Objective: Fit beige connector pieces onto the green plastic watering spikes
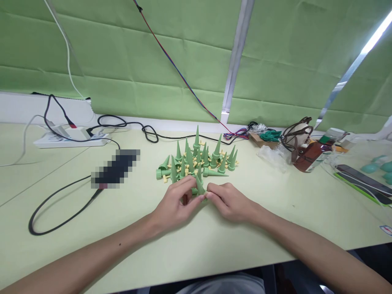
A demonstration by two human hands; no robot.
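Note:
A cluster of green cone-shaped plastic spikes (196, 161) with small yellow parts stands and lies on the pale green table (214, 241). Just in front of the cluster, my left hand (174, 204) and my right hand (228, 200) meet around one green cone spike (199, 187). My left fingers are pinched on its base. My right fingertips are closed against its side. The part of the spike under my fingers is hidden.
A white power strip (70, 139) with black cables lies at the back left, beside a blurred dark device (115, 168). At the right are a brown-strapped bag (301, 143), plastic wrap (274, 155), a phone (361, 175) and more green parts (382, 167). Green panels stand behind.

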